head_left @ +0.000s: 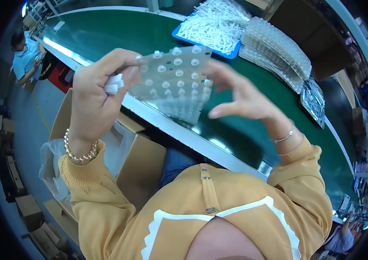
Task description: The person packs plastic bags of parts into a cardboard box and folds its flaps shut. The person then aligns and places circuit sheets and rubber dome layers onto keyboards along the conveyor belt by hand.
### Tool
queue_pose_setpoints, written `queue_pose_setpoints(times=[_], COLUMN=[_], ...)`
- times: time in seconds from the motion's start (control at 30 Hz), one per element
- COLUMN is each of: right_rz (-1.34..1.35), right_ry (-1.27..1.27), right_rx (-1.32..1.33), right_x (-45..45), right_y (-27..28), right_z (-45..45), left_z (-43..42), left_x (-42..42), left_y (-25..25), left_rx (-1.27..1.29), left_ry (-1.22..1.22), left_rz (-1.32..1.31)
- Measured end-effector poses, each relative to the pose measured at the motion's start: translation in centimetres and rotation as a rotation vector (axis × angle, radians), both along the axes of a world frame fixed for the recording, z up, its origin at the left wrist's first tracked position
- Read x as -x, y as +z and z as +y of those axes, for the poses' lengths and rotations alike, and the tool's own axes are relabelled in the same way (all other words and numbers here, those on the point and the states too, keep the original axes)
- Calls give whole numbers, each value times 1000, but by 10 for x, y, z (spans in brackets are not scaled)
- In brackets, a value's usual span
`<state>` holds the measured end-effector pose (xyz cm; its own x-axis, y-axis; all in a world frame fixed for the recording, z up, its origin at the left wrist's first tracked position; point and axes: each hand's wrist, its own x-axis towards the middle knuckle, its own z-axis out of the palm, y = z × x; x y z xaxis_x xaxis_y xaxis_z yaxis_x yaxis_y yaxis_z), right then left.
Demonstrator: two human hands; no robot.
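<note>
Head view: left hand [97, 86] holds dimpled sheet [171, 82], distant yellow lettering [45, 71] unreadable.

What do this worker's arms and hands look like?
Both arms wear mustard-yellow sleeves ending in ribbed cuffs. The left hand and right hand have no gloves. The left wrist carries a bracelet of shiny, round, pale-gold beads; the right wrist has a slim, silvery bangle. The right hand's finer details are blurred.
</note>
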<state>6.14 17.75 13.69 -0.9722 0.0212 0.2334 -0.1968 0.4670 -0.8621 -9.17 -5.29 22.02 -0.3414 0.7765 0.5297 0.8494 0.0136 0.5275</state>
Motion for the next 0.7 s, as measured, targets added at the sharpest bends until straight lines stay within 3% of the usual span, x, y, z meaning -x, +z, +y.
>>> queue_pose_setpoints(times=[0.07,0.1,0.17,0.23,0.33,0.4,0.47,0.5,0.57,0.63,0.7], right_rz=[-99,-136,-44,-47,237,477,615,608,585,279,191], right_ry=[94,75,3,-203,-612,-801,-924,-1150,-1191,-1325,-1339], right_rx=[85,-26,-78,160,448,782,931,1098,1058,1002,938], right_x=[8,8,16,19,24,22,12,10,-8,-20,-30], right_y=[-7,-1,-10,4,12,10,-4,-13,-44,-50,-42], right_z=[-18,-22,-7,17,89,149,208,232,274,282,285], left_z=[9,14,20,8,-9,-20,-33,-39,-51,-65,-80], left_x=[2,3,2,4,17,20,24,26,28,30,33], left_y=[-4,-10,-21,-24,-47,-60,-73,-79,-90,-100,-112], left_rx=[39,27,-201,-95,-115,-59,-47,-29,-36,-33,-54], left_ry=[-76,-100,97,249,210,291,324,365,386,421,438], left_rz=[-22,-16,23,-48,-63,-149,-184,-217,-259,-302,-355])
